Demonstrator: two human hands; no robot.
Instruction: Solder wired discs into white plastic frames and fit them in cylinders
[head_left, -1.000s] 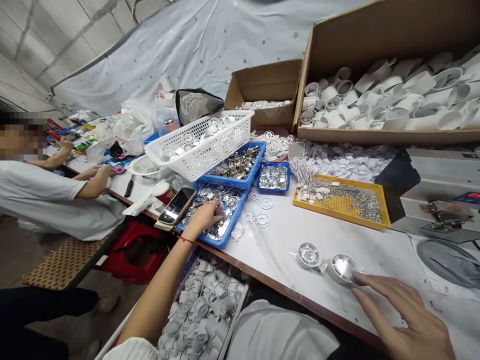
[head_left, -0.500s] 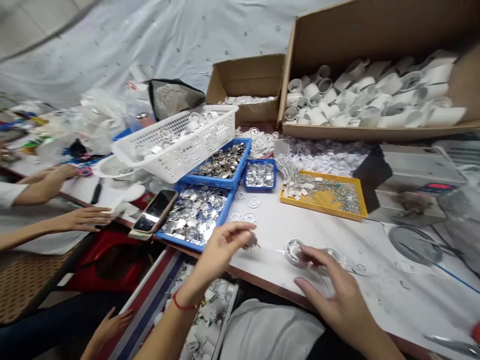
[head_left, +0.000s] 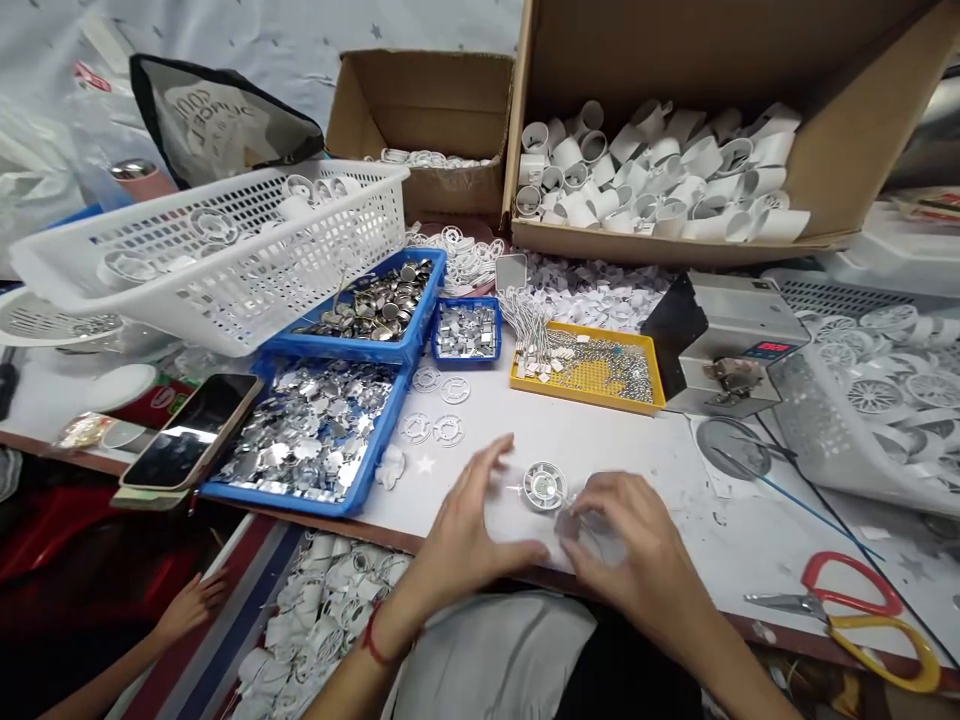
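My left hand (head_left: 480,530) is at the table's front edge, fingers spread and thumb apart, with nothing visible in it. Just beyond its fingertips a round white plastic part (head_left: 545,486) with an open, spoked middle lies on the table. My right hand (head_left: 637,545) is at the right of that part, its thumb and fingers curled together around a small greyish piece (head_left: 568,522). The piece is blurred and half covered by the fingers, so its kind is unclear. Several flat white rings (head_left: 454,390) lie farther back on the left.
Blue trays hold shiny metal pieces (head_left: 315,425) and round metal discs (head_left: 386,305). A yellow tray (head_left: 589,395) holds small metal parts. Red-and-yellow scissors (head_left: 847,610) lie at right, near a grey machine (head_left: 739,345). A phone (head_left: 195,430) and another person's hand (head_left: 191,605) are at left.
My left hand has let go of a small metallic piece and opened. My right hand's fingers have closed on something. The view has turned right, bringing the scissors fully into sight.
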